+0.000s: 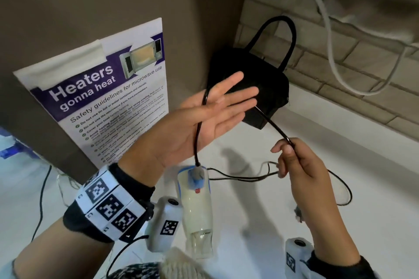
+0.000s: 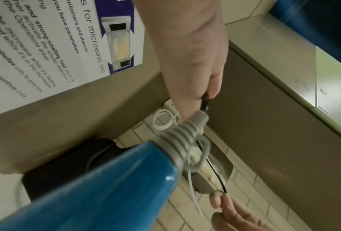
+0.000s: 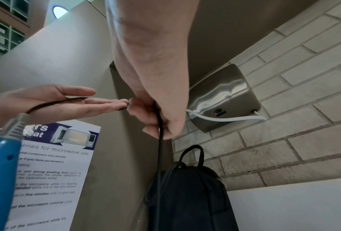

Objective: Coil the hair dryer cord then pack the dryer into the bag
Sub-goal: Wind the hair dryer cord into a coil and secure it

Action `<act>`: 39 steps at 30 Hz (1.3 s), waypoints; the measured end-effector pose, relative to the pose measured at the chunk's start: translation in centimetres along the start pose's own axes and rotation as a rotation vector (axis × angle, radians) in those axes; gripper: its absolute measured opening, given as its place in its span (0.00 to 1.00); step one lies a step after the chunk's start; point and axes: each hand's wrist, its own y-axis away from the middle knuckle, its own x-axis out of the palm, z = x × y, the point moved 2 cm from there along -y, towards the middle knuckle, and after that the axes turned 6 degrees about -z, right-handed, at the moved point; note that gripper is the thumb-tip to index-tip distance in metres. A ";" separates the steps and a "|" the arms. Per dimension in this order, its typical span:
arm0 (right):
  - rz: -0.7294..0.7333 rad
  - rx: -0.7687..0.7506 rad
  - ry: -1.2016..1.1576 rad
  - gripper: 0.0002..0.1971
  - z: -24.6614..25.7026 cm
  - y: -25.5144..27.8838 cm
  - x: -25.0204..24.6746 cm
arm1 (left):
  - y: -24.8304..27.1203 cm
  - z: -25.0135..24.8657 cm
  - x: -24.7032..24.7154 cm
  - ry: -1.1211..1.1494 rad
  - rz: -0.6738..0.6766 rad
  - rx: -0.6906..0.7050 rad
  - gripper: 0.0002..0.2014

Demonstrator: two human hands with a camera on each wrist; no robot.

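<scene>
Left hand (image 1: 199, 118): held palm up above the white desk (image 1: 340, 165), fingers (image 1: 235, 95) straight and together; the black cord (image 1: 197, 138) is draped across the palm and looped over the far edge of the hand near the index finger.

Right hand (image 1: 301, 165): raised to the right of the left hand, thumb and index finger pinched on the cord, the other fingers curled. A taut run of cord is stretched between the two hands.

Hair dryer (image 1: 197, 199): cream and blue, hung by its cord below the left palm, grey strain relief uppermost, clear nozzle pointed down, near the person. Whether it touches the desk cannot be told.

Slack cord: seen in loose loops on the desk below and right of the right hand.

Bag (image 1: 249, 88): black, with loop handles upright, stood on the desk in the far corner against the tiled wall (image 1: 340, 70), behind the left fingertips.

Microwave safety poster (image 1: 102, 102): fixed to the brown panel at the left.

Steel wall unit (image 3: 222, 96): mounted on the tiles above the bag, with white cable (image 1: 328, 36) hung from it.
</scene>
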 end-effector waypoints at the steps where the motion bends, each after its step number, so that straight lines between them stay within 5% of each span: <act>1: 0.018 -0.007 0.001 0.14 0.1 0.1 0.1 | -0.2 -0.2 0.0 0.031 -0.022 0.010 0.25; 8: 0.178 -0.088 0.043 0.14 0.5 0.7 1.7 | -1.9 0.1 -0.2 0.183 -0.221 0.024 0.21; 17: 0.205 -0.229 0.219 0.11 1.1 1.6 2.3 | -4.3 -0.2 -1.2 -0.091 -0.478 -0.005 0.19; 22: 0.150 -0.291 0.297 0.15 2.0 2.0 2.9 | -5.2 -1.0 -2.1 -0.085 -0.432 0.038 0.15; 30: 0.155 -0.264 0.364 0.10 2.9 1.7 2.5 | -6.1 -1.3 -3.7 -0.134 -0.299 0.120 0.36; 35: 0.152 -0.394 0.542 0.13 3.3 1.4 2.6 | -7.0 -1.7 -5.2 0.111 -0.318 -0.003 0.23; 39: 0.065 -0.525 0.604 0.10 4.4 0.6 2.0 | -7.8 -1.7 -5.9 0.003 -0.313 -0.058 0.23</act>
